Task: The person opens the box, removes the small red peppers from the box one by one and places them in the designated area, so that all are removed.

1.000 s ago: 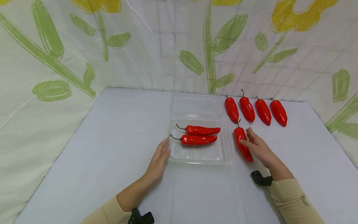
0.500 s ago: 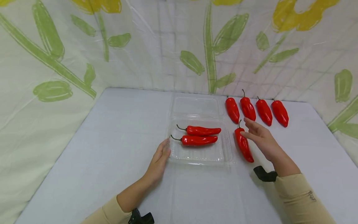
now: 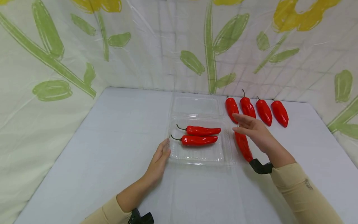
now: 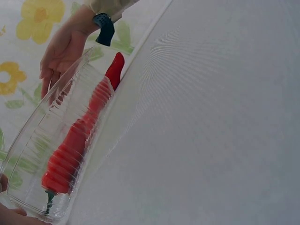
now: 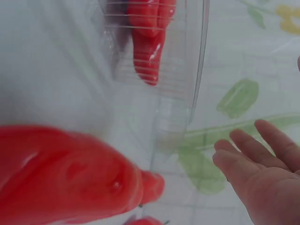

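Note:
In the head view, a clear plastic clamshell box (image 3: 201, 157) lies with its lid laid back, and two red chili peppers (image 3: 199, 140) rest side by side in its base, stems to the left. My left hand (image 3: 158, 160) rests against the box's left end with fairly straight fingers. My right hand (image 3: 255, 132) hovers with extended fingers and thumb apart, holding nothing. Below it, just right of the box, lies another red chili pepper (image 3: 243, 144), its stem end hidden by the hand. That pepper (image 5: 70, 176) looms large in the right wrist view, apart from the fingers.
Several red peppers (image 3: 263, 112) stand in a row at the back right of the white table (image 3: 112, 140). The lid (image 3: 196, 105) reaches near the table's back edge. A flowered sheet (image 3: 139, 56) hangs behind. Dark wrist-worn devices (image 3: 261, 167) jut from the sleeves.
My right hand has come away from the loose pepper, lifted and shifted left over its stem end. The pepper has stayed in place, as have the left hand and the box.

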Demonstrator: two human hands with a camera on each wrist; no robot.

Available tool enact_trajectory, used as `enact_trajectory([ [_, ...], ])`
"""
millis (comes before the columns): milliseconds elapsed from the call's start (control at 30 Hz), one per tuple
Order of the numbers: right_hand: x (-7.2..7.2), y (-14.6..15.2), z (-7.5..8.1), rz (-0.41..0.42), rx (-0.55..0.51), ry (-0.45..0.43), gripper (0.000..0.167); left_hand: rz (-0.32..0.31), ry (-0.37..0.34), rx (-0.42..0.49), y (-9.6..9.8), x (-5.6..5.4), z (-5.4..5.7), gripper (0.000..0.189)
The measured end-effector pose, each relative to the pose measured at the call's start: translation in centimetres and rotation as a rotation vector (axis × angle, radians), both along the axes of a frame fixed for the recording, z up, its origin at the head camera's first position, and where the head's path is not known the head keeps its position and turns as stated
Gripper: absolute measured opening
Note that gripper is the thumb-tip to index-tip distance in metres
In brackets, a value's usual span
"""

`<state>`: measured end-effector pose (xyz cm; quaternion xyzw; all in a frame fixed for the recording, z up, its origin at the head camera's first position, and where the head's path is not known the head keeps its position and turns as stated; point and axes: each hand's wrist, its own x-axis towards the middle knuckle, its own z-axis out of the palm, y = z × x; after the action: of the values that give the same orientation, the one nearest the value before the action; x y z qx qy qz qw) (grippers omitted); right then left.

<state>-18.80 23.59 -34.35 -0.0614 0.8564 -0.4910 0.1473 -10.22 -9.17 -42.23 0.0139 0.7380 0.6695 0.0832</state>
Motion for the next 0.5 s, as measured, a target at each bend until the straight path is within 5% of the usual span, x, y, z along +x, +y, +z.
enact_trajectory([
  [500,-2.0,-2.8,2.4,0.151,0.097,0.033,0.07,0.004,-0.008,-0.01,0.0,0.0,0.1,0.049],
])
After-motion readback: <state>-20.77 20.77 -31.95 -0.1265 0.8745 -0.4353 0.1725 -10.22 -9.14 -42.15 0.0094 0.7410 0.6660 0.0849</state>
